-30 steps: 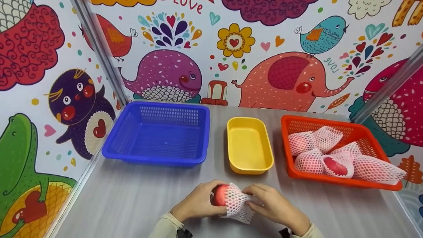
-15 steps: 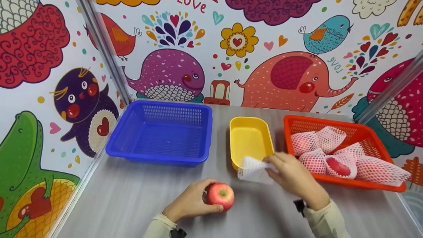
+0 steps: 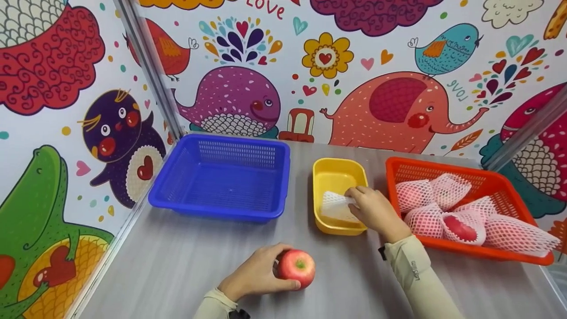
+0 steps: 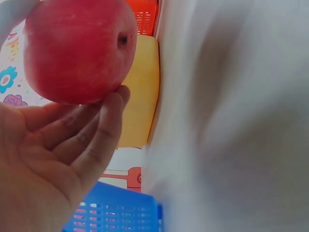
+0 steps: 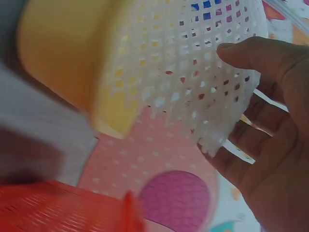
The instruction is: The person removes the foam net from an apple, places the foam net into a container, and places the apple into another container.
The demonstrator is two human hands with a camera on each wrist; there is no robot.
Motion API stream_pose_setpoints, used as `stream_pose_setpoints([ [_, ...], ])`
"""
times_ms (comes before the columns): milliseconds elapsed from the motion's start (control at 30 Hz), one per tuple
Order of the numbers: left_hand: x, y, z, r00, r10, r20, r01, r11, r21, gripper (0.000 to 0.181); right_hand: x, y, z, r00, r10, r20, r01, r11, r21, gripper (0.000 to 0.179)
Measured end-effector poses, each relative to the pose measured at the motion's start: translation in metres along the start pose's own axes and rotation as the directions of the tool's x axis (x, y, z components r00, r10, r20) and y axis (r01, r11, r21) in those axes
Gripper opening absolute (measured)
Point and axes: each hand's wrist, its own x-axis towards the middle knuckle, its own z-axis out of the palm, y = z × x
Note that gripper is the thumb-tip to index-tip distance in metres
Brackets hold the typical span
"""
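Observation:
My left hand (image 3: 258, 274) grips a bare red apple (image 3: 297, 268) above the front of the table, its stem end facing up in the head view. In the left wrist view the fingers curl under the apple (image 4: 79, 50). Over the yellow tub (image 3: 318, 208), my right hand (image 3: 373, 209) pinches a white foam fruit net (image 3: 335, 205). The net hangs down into the tub in the head view. The right wrist view has the thumb on one side of the foam net (image 5: 193, 72) and fingers behind it.
A blue basket (image 3: 217, 212) stands left of the tub. To the right, a red basket (image 3: 443, 166) holds several apples in foam nets (image 3: 426, 220), close to my right forearm. Printed wall panels (image 3: 372, 26) bound the table at the back and sides.
The foam net has come off the apple. My right hand has carried it forward and right to the yellow tub. My left hand keeps the apple at nearly the same place.

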Motion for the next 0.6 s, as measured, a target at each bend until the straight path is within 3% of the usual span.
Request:
stream_pose_setpoints([
  [233,0.000,0.002,-0.001,1.000,0.017,-0.002,-0.016,1.000,0.023,0.065,-0.004,0.008,0.011,0.997,0.005,0.081,-0.008,0.999,0.031,0.036],
  [400,0.001,0.002,-0.001,1.000,0.011,0.003,-0.011,1.000,0.014,0.064,-0.008,0.004,-0.005,0.993,0.058,0.102,-0.058,0.998,-0.001,0.053],
  [600,0.000,0.002,-0.001,1.000,0.002,0.007,-0.002,1.000,0.006,0.064,-0.023,-0.011,-0.030,0.998,0.044,0.048,-0.042,0.999,-0.029,0.048],
])
